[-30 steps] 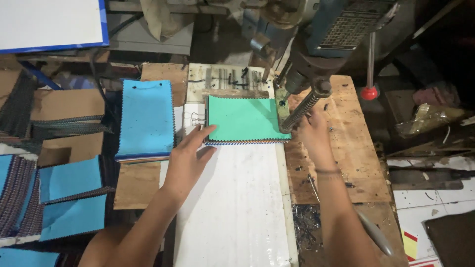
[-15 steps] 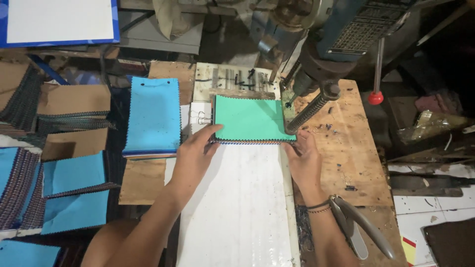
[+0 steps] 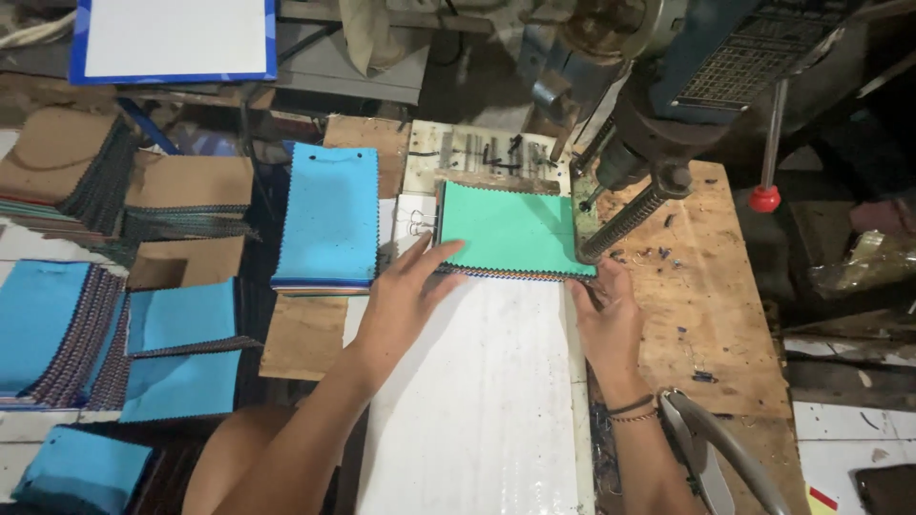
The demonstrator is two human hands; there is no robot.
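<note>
A worn wooden workbench [image 3: 706,315], scratched and flecked with dark shavings, fills the middle, with a glossy white sheet [image 3: 477,410] laid along it. Above stands a heavy blue-grey drilling machine [image 3: 687,67] with a red-knobbed lever [image 3: 766,195]. A white board with a blue frame [image 3: 176,40] rests at the top left. To the left, stacks of brown cardboard pieces [image 3: 186,181] and blue fabric-covered swatch piles [image 3: 57,324] crowd the surface (their edges look zigzag-cut). The light is dim, the far right in shadow.
</note>
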